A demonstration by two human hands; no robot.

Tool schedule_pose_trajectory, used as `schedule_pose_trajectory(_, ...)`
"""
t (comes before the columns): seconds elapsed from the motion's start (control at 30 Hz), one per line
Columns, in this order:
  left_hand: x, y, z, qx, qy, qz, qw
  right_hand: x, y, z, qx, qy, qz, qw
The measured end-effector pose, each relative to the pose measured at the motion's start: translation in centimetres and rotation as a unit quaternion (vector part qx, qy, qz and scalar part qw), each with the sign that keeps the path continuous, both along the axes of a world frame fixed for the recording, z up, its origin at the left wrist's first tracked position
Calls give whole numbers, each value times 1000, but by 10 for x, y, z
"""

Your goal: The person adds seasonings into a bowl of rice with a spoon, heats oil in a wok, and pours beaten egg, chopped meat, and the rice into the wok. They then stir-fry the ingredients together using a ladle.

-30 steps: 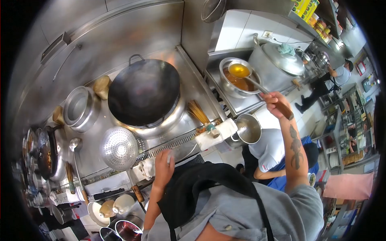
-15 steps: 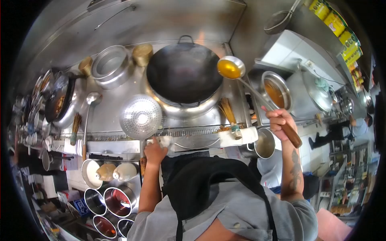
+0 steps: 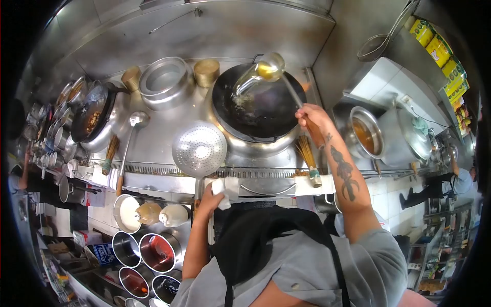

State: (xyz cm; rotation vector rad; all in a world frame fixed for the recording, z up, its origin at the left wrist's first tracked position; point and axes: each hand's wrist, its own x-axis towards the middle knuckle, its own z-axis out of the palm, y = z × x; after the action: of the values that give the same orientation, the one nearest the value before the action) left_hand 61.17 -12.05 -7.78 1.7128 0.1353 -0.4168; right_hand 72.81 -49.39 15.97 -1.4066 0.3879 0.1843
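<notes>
My right hand (image 3: pixel 313 122) is closed round the wooden handle of a long ladle (image 3: pixel 272 66). Its bowl is tilted over the black wok (image 3: pixel 266 110), and clear yellow liquid pours from it onto the wok's left side. My left hand (image 3: pixel 209 198) grips a folded white cloth (image 3: pixel 223 192) at the stove's front edge, beside the handle of a perforated skimmer (image 3: pixel 199 148). The skimmer lies flat left of the wok. A steel bowl (image 3: pixel 366 133) of brown-orange liquid sits to the right.
Bamboo brush (image 3: pixel 307 156) stands right of the wok's front. Stacked metal pots (image 3: pixel 166 82), another ladle (image 3: pixel 134 133) and a second wok (image 3: pixel 92 115) are on the left. Sauce containers (image 3: pixel 159 251) stand at lower left. A lidded stockpot (image 3: pixel 409 135) and a person (image 3: pixel 460 179) are at right.
The ladle has moved left from the steel bowl to above the wok and tipped, with liquid now falling. My left hand has taken hold of the white cloth. The view has shifted.
</notes>
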Motion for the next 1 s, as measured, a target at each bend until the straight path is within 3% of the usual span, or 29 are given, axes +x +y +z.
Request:
schedule_pose_trajectory(0.1,-29,26,6,-155,100,24,983,3,-19,-11,-212,-26,-5,977)
schedule_pose_trajectory(0.23,-50,34,37,-200,85,72,973,-16,-45,-13,-346,-49,35,936)
schedule_pose_trajectory(0.33,-50,26,56,-191,77,93,974,-46,-51,3,-365,-28,42,930)
schedule_pose_trajectory(0.43,-44,20,69,-265,145,79,950,-79,-48,18,-389,-46,4,920)
schedule_pose_trajectory(0.57,-38,9,83,-298,125,60,944,-125,-38,26,-377,-58,28,924)
schedule_pose_trajectory(0.63,-37,6,90,-296,140,63,943,-143,-48,-22,-383,-137,20,913)
schedule_pose_trajectory(0.73,-39,-3,90,-295,147,76,941,-160,-47,-26,-392,-74,62,915)
schedule_pose_trajectory(0.8,-40,-8,86,-316,176,87,928,-169,-45,-9,-269,35,76,959)
schedule_pose_trajectory(0.93,-46,-24,93,-391,221,114,886,-185,-53,-53,-216,-65,5,974)
schedule_pose_trajectory(1.0,-53,-33,102,-385,192,115,895,-193,-64,-76,-282,-68,-36,956)
